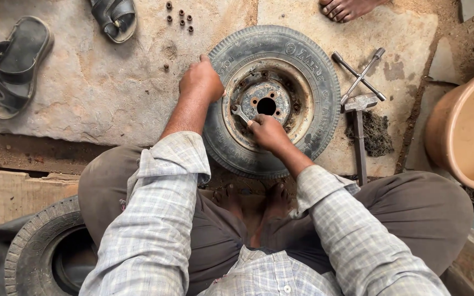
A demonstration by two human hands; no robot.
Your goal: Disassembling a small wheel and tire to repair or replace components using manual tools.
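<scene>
Your right hand [269, 132] is closed around the handle of a small grey metal spanner [241, 113], and the fist hides most of this tool; only its open head shows, lying on the rusty cream-coloured steel rim [300, 109] at the centre of the frame. Your left hand [201, 80] rests on the left edge of the small black rubber tyre [325, 82] that sits around this rim; the fingers curl over the tread, but you cannot tell from here if they grip it firmly. The near edge of the tyre is hidden behind your knees and your two bare feet [253, 200].

At the lower left, a second black tyre [34, 246] is cut off by the frame edge and partly covered by your checked sleeve. At the right edge, one orange-brown plastic tub [462, 131] is cut off too. At the top edge you see only the toes of another person's foot [344, 8].

Two dark sandals lie at the upper left: one whole sandal [12, 66] and one cut-off sandal [113, 17]. About six small dark nuts [179, 16] lie beside them; the exact number is hard to make out. To the right of the tyre lie one metal cross-shaped wheel wrench [360, 74] and one grey hammer [359, 129], touching each other.
</scene>
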